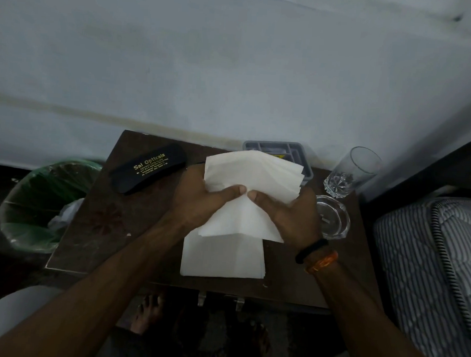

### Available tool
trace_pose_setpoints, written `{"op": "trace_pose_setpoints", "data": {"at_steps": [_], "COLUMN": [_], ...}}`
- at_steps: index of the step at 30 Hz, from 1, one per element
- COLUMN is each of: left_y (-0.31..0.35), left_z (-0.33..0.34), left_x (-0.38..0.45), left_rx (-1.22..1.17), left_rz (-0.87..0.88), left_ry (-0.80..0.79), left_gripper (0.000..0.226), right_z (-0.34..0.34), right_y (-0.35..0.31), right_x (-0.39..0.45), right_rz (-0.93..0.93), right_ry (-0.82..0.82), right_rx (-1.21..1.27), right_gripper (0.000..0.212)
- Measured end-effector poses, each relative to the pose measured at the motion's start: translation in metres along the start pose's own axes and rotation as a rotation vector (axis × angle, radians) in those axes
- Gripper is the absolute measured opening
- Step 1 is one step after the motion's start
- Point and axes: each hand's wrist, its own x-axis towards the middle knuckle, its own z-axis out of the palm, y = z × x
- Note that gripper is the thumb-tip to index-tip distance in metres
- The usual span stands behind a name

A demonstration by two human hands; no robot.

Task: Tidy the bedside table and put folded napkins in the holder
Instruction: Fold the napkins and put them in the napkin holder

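Dark brown bedside table [94,219] is filling the middle of the frame, set against a pale blue-grey wall [180,64]; its top is looking scuffed and matte.

Both hands are meeting at frame centre, holding a sheaf of white paper napkins [254,174] lifted off the table. Left hand [200,201] is gripping the sheaf's left side, thumb pressed on top and fingers hidden beneath. Right hand [284,211] is gripping the right side the same way, thumb tip nearly touching the left thumb. The sheaf is fanning out toward the upper right, thin soft sheets showing as stepped edges, with a crease running down between the thumbs.

A second stack of napkins [224,257] is lying flat on the table just below the hands, square, edges roughly aligned; the held sheaf is overlapping its upper edge in view.

A grey plastic holder [299,152], rectangular with inner dividers, is sitting behind the held sheaf, mostly hidden by it.

Right of the hands: a clear faceted ashtray [334,217] close to the right wrist, and a clear drinking glass [353,171] with a cut base above it. Upper left on the table: a black oblong spectacle case [149,170] with gold lettering. Left of the table: a bin [34,204] lined with green plastic. Right edge: a striped quilted mattress [430,259].
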Motion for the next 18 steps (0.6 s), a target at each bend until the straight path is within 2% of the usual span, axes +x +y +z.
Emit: {"op": "trace_pose_setpoints", "data": {"at_steps": [2, 6, 9, 11, 18], "left_y": [0.003, 0.005, 0.001, 0.003, 0.009], "left_z": [0.000, 0.000, 0.001, 0.003, 0.012], "left_x": [-0.002, 0.000, 0.002, 0.002, 0.001], "left_rx": [-0.060, -0.090, -0.133, -0.131, -0.253], "left_rz": [0.032, 0.069, 0.019, -0.001, -0.056], "left_ry": [-0.022, -0.018, -0.057, -0.095, -0.191], "left_gripper": [0.045, 0.046, 0.040, 0.044, 0.034], "right_z": [0.000, 0.006, 0.013, 0.019, 0.032], "right_y": [-0.004, -0.008, -0.007, -0.008, -0.020], "right_x": [0.001, 0.003, 0.004, 0.003, -0.003], "right_rz": [-0.017, -0.003, 0.073, 0.090, 0.003], "right_ry": [0.032, 0.070, 0.083, 0.093, 0.047], "right_rx": [-0.056, -0.060, -0.001, -0.009, -0.168], "right_gripper": [0.033, 0.043, 0.043, 0.044, 0.052]}}
